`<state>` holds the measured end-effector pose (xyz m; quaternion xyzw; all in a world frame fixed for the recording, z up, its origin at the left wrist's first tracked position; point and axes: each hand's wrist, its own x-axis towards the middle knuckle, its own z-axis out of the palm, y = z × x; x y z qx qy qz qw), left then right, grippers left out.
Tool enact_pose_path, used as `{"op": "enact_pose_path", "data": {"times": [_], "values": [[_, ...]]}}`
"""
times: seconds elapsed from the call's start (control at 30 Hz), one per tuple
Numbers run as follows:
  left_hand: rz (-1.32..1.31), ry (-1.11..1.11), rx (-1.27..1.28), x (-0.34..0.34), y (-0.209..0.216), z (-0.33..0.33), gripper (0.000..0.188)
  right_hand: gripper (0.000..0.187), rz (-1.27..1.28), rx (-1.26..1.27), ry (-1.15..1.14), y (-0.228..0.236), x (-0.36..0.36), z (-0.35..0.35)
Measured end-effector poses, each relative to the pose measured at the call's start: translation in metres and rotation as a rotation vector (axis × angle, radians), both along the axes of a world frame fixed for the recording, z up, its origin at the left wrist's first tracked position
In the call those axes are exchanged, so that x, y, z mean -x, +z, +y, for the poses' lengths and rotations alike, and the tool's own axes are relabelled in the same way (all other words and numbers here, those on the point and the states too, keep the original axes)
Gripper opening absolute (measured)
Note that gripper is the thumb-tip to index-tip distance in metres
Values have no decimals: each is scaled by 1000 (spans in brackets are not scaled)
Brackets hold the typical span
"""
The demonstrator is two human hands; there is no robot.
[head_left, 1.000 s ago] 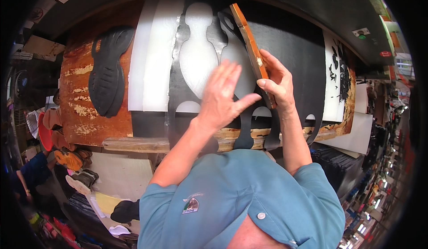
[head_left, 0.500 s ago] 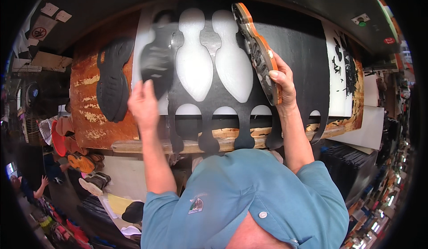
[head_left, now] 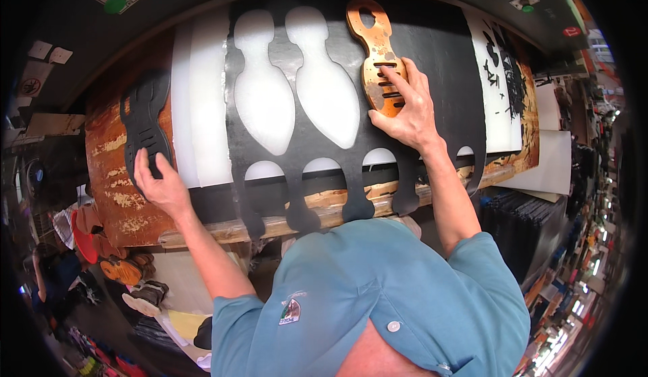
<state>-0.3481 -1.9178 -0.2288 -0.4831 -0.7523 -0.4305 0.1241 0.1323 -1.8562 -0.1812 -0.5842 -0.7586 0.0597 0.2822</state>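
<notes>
My right hand [head_left: 410, 110] grips an orange sole-shaped cutting die [head_left: 376, 43], thumb at its near end and fingers over its slotted face. The die lies against a black sheet [head_left: 432, 60], right of two sole-shaped cutouts [head_left: 264, 97] that show white beneath. At the far left, my left hand [head_left: 162, 186] rests its spread fingertips on the near end of a black sole-shaped piece [head_left: 147, 117], which lies on similar pieces. How many lie under it cannot be made out.
A white board [head_left: 199, 100] lies beneath the sheet, on a worn brown table [head_left: 111, 174]. Green buttons [head_left: 115, 4] sit on the dark machine beam beyond. Stacked black sheets [head_left: 523, 228] stand at right; shoes [head_left: 145, 296] lie at lower left.
My left hand has carried a black sole-shaped piece left onto the pile and its fingers have spread. My right hand has turned the die from on edge to slotted face up on the sheet.
</notes>
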Motion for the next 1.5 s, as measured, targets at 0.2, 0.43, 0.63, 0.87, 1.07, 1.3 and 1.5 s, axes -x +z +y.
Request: {"op": "enact_pose_path", "data": {"times": [0.2,0.43,0.63,0.87,1.07,1.3,1.5], "values": [[-107,-364,-21,-99,22,-5,29,77,46,-55,47,-6,-4,1],[-298,-890,23,-214,18,-89,21,76,90,-127,87,-13,-7,1],[39,-904,20,-241,-8,-97,25,76,135,-240,125,-15,-13,8],[92,-831,-100,-244,-18,-101,18,21,590,-460,66,-3,-41,-6],[153,-760,-110,-242,-27,-103,12,26,924,-738,-354,61,-192,-21],[245,-681,-79,-235,-30,-105,6,35,785,-698,-451,69,-294,-41],[143,-597,-39,-229,-35,-103,21,30,739,-390,-455,-34,-216,-125]]}}
